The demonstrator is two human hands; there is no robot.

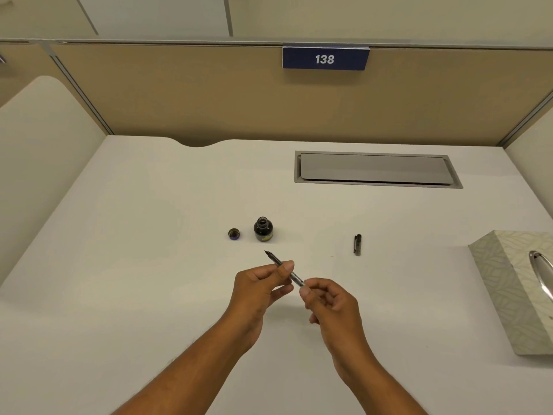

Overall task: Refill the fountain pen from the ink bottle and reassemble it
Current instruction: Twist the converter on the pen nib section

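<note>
Both hands hold a thin dark fountain pen (276,262) above the white desk (149,265), its nib pointing up and to the left toward the ink bottle. My left hand (260,284) pinches the grip section near the nib. My right hand (326,301) pinches the rear end, where a clear silvery converter part shows between the hands. The open dark ink bottle (263,229) stands upright just beyond the nib. Its round cap (233,234) lies to the bottle's left. A dark pen cap with a clip (357,245) lies on the desk to the right.
A patterned tissue box (514,289) sits at the desk's right edge. A grey cable hatch (377,169) is set into the desk at the back right. Beige partition walls enclose the desk, with a blue sign reading 138 (325,58).
</note>
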